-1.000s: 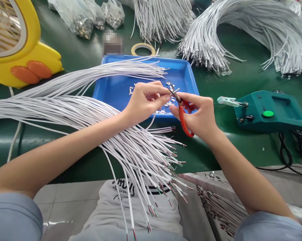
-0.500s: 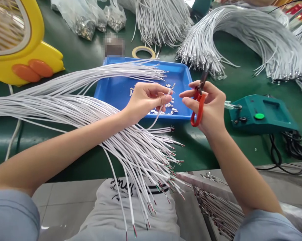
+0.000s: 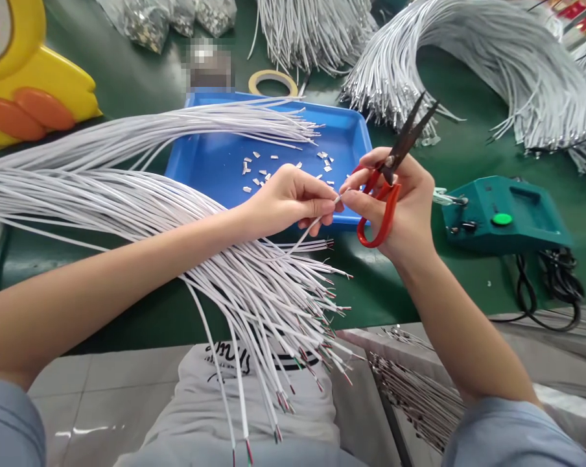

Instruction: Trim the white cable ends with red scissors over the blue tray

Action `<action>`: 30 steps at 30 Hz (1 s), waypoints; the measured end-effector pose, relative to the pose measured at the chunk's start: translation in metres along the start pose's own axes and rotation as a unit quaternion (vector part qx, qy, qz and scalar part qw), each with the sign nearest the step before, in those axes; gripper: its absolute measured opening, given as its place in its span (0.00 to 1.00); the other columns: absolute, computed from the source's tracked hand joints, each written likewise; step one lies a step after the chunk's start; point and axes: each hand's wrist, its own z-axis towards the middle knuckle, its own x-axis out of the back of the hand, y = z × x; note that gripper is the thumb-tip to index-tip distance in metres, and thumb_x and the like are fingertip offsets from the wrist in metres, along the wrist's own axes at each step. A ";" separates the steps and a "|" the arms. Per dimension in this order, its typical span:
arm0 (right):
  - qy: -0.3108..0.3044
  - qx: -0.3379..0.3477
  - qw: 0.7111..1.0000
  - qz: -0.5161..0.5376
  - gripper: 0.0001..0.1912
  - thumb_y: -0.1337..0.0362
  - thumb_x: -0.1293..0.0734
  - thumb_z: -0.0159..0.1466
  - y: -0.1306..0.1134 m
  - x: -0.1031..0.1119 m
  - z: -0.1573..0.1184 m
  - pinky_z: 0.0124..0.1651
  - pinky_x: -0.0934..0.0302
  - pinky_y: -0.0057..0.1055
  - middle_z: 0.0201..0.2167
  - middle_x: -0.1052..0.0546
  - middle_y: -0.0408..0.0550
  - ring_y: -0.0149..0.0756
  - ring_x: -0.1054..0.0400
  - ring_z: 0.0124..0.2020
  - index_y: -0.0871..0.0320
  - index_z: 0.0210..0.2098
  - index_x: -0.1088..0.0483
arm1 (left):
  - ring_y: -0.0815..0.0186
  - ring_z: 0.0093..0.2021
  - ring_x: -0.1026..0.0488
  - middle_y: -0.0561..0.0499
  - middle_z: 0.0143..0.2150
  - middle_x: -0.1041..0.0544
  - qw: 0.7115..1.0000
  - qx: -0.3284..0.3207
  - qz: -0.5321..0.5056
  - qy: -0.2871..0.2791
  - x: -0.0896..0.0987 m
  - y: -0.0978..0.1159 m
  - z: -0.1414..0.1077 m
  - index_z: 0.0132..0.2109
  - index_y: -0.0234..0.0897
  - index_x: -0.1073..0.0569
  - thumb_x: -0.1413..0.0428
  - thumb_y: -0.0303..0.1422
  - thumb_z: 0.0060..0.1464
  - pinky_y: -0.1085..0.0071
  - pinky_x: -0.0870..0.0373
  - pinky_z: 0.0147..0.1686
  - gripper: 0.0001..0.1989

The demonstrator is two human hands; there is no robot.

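Between thumb and fingers my left hand [image 3: 297, 201] pinches one white cable [image 3: 308, 235] close to its end. My right hand [image 3: 400, 207] has red-handled scissors [image 3: 389, 170] hooked on its fingers, the dark blades parted and pointing up and away. Its thumb and a fingertip meet at the cable's tip, just beside my left fingertips; the tip itself is mostly covered. Under my left forearm lies a thick bundle of white cables [image 3: 254, 272], their ends showing red, green and dark wires. Behind my hands sits a blue tray [image 3: 210, 155] with small white offcuts in it.
A second cable bundle [image 3: 225, 123] rests across the tray. Behind it are a tape roll [image 3: 273, 82] and bags of small metal parts [image 3: 147, 26]. At right stand a teal device [image 3: 507, 214] and a large cable coil [image 3: 468, 39]. A yellow fan [image 3: 30, 71] is at left.
My right hand has come in to the cable's tip, and the scissors' blades have spread apart. My left hand has lowered slightly with the cable. The whole view has shifted a little.
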 end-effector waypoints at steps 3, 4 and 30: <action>0.005 -0.012 1.000 -0.023 0.17 0.65 0.24 0.51 0.000 0.000 0.000 0.34 0.33 0.31 0.26 0.25 0.39 0.29 0.31 0.27 0.53 0.38 0.31 | 0.74 0.20 0.29 0.51 0.23 0.26 1.000 -0.012 0.018 0.009 -0.001 0.001 -0.001 0.28 0.30 0.25 0.44 0.24 0.51 0.79 0.34 0.18 0.05; 0.009 -0.014 0.999 -0.029 0.17 0.66 0.24 0.51 0.000 0.000 0.000 0.34 0.33 0.30 0.25 0.26 0.38 0.29 0.31 0.27 0.53 0.38 0.31 | 0.74 0.20 0.29 0.51 0.22 0.26 1.000 -0.015 0.024 0.012 -0.001 0.001 -0.001 0.27 0.30 0.25 0.43 0.24 0.50 0.79 0.34 0.18 0.05; 0.047 -0.010 0.994 -0.099 0.15 0.64 0.32 0.58 0.003 -0.002 -0.008 0.39 0.32 0.37 0.36 0.23 0.42 0.35 0.27 0.37 0.47 0.45 0.35 | 0.74 0.21 0.29 0.51 0.23 0.27 1.000 -0.004 0.013 -0.003 0.001 0.002 -0.002 0.26 0.31 0.25 0.39 0.32 0.53 0.79 0.34 0.19 0.10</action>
